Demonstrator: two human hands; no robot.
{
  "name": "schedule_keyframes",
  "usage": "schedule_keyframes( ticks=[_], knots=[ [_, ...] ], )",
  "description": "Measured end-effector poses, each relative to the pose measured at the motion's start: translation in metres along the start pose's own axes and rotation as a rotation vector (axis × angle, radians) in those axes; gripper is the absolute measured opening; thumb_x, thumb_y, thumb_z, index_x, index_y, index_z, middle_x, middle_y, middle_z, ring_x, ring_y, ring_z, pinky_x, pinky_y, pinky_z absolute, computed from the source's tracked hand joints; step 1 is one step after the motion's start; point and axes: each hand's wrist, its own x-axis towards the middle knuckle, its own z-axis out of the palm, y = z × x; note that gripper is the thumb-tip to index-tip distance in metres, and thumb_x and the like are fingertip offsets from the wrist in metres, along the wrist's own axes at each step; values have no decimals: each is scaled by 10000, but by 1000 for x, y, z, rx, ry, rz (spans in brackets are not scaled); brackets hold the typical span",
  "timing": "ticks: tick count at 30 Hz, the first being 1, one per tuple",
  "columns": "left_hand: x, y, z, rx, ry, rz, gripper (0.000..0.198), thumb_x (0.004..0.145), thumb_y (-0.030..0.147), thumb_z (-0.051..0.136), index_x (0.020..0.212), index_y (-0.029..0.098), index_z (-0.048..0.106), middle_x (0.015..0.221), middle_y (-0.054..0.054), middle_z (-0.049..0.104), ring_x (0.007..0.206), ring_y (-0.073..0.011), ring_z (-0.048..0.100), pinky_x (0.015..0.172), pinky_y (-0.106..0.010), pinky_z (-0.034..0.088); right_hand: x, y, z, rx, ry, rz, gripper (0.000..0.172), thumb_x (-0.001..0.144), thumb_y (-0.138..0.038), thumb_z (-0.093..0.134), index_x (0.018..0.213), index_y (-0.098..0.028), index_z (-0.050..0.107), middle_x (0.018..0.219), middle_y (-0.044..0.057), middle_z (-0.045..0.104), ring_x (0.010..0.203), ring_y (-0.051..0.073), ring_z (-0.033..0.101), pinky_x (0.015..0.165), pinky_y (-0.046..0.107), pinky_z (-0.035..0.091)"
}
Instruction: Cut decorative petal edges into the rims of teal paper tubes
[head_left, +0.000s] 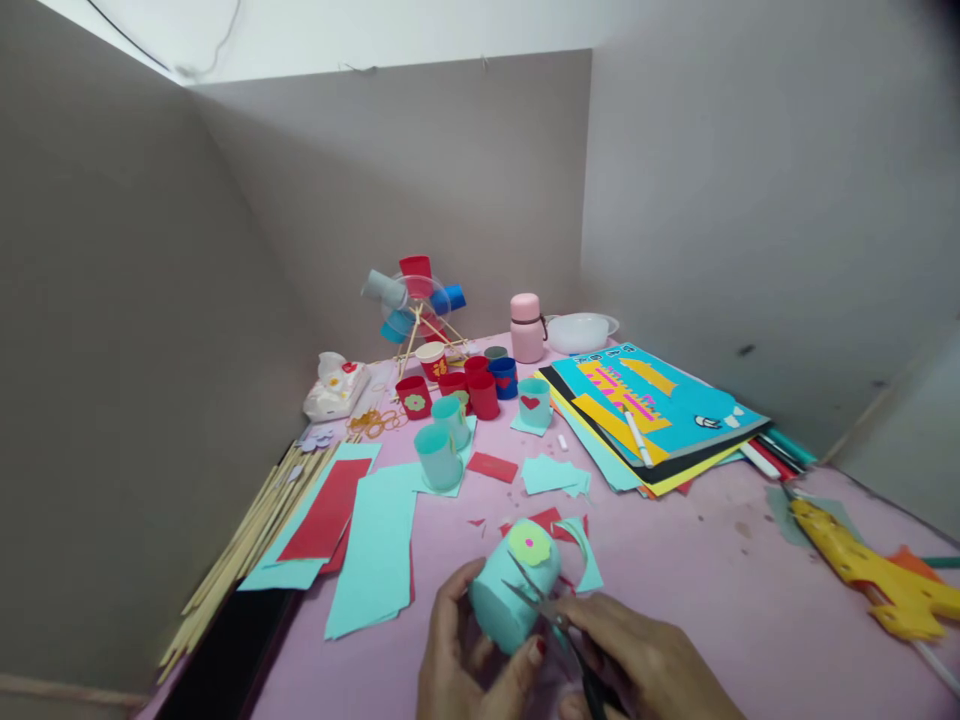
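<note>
My left hand is wrapped round a mint-green paper cup, which lies tilted on its side. A yellow-green paper flower with a pink centre sits on the cup's wall. My right hand grips black-handled scissors. The scissor blades are parted and lie against or just above the cup's side; which of these I cannot tell. Close beyond the cup are a curved mint paper offcut and red paper scraps.
Mint paper strips, red strips and wooden sticks lie at left. Finished-looking cups stand behind, before a stick-and-cup wheel. Coloured sheets and a yellow glue gun lie right. Partition walls enclose the table.
</note>
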Motion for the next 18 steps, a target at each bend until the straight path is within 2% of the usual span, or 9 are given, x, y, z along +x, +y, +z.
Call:
schedule_keyframes(
  ticks=[5, 8, 13, 18],
  knots=[
    [1, 0, -2, 83, 32, -7, 670, 592, 389, 771, 1145, 225, 430, 1149, -106, 587, 901, -242, 681, 755, -315, 550, -4, 3, 11, -278, -20, -17, 404, 766, -256, 646, 1150, -312, 537, 899, 15, 676, 758, 209, 694, 585, 220, 500],
    [1, -4, -3, 128, 37, -4, 656, 609, 402, 746, 1156, 227, 430, 1207, -117, 541, 913, -256, 677, 732, -320, 551, -5, 2, 14, -370, -23, -25, 474, 741, -238, 666, 1181, -310, 507, 888, 10, 666, 756, 221, 700, 556, 231, 502],
    [0, -14, -4, 173, 37, 59, 602, 632, 387, 684, 1161, 201, 467, 1260, -136, 508, 1037, -275, 620, 762, -311, 547, -5, 2, 12, -394, -39, -26, 500, 706, -168, 649, 1168, -300, 511, 870, 0, 666, 731, 209, 702, 529, 218, 486],
    [-1, -13, -1, 183, 34, 110, 537, 645, 353, 656, 1132, 209, 479, 1241, -119, 499, 1088, -276, 575, 819, -337, 533, -4, 3, 11, -314, -50, -38, 345, 803, -282, 606, 1141, -286, 535, 812, -8, 669, 665, 187, 697, 525, 215, 477]
  ],
)
